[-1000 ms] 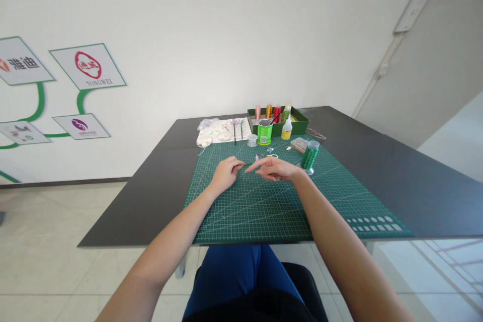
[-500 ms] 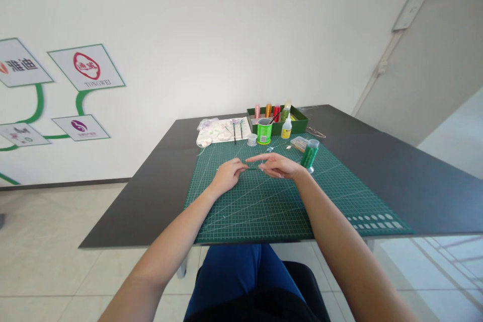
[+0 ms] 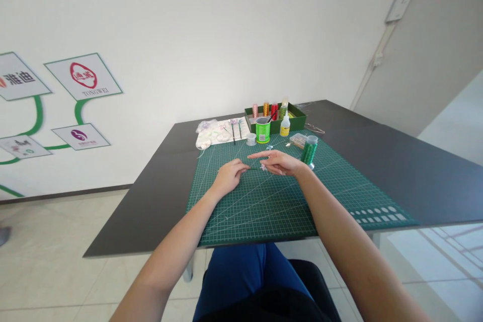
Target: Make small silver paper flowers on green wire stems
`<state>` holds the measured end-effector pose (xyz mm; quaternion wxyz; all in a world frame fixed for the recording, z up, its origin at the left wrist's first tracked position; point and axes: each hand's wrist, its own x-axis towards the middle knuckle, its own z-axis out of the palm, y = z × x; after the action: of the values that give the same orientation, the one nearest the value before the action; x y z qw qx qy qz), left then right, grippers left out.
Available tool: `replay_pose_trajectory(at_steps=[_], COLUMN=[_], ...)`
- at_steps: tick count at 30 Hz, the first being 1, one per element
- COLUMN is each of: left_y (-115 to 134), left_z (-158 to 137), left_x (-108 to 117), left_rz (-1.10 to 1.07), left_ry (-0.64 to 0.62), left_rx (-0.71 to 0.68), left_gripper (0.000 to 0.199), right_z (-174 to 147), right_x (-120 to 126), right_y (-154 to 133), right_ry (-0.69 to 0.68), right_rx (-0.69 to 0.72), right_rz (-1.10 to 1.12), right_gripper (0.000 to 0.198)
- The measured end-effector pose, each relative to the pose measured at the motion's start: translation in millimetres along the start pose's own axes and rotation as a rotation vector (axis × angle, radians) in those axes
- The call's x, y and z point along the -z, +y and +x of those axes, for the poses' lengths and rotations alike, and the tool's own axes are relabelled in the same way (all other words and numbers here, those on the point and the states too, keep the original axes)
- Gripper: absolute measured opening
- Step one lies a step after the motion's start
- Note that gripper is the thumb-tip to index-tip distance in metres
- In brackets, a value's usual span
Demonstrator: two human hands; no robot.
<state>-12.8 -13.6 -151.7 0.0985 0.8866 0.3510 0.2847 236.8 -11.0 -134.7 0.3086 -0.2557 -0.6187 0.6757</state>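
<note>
Now the forefinger (image 3: 260, 154) of the right hand (image 3: 282, 164) has swung toward twelve o'clock, clear of the thin stem (image 3: 254, 168) pinched in the left hand (image 3: 227, 175), a pale flower-like piece (image 3: 263, 166) at three o'clock; we judge the handwork unfinished, but cannot tell the right's grip.

Slender green stem (image 3: 254, 168), nearly level, pinched in the left hand (image 3: 228, 176), small pale-pink flower-like piece (image 3: 263, 167) at its end, by the right hand (image 3: 282, 163)

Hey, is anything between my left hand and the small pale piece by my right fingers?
Nothing visible blocks it: only the thin stem, pinched by your left hand, runs toward the small pale piece at your right hand. The green can stands farther back.
</note>
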Motion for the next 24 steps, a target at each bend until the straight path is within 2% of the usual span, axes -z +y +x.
replay_pose_trajectory(at_steps=[24], left_y=[4.4], left_z=[-1.4], left_x=[0.4], left_rz=[0.035], left_ry=[-0.020], left_rx=[-0.097], left_gripper=[0.026], right_z=[2.6], right_x=[7.2], right_y=[3.5], right_ry=[0.105], right_rx=[-0.058], right_rz=[-0.019], right_gripper=[0.053])
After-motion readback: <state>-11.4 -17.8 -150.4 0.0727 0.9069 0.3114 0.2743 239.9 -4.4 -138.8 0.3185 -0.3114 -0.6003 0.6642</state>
